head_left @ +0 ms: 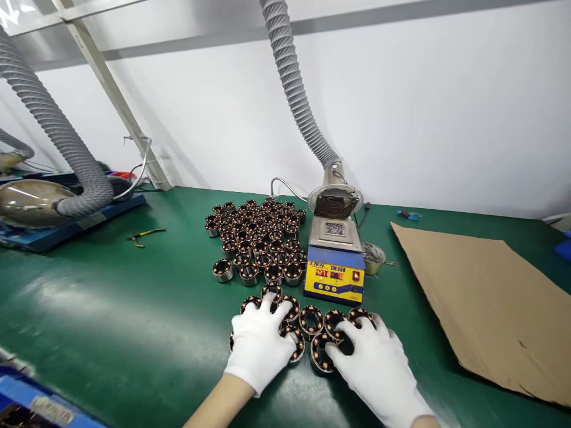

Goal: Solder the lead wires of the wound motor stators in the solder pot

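Note:
Ring-shaped motor stators with copper windings stand in a loose row at the near middle of the bench. My left hand (261, 342), in a white glove, presses down on a group of them, fingers spread and hooked over the rims. Its thumb touches a near stator (295, 355). On the right end of the row, my gloved right hand (372, 356) curls around several stators, with the thumb at the front stator (319, 358). Between the hands sits another stator (311, 320). My palms hide parts of the stators under them.
Many more stators (256, 229) crowd behind the row. A yellow and blue solder pot (334, 276) stands right of them under an extraction hose (289, 71). Cardboard (491, 303) lies at right, pliers (145, 236) at left. A small tin (373, 261) sits beside the pot.

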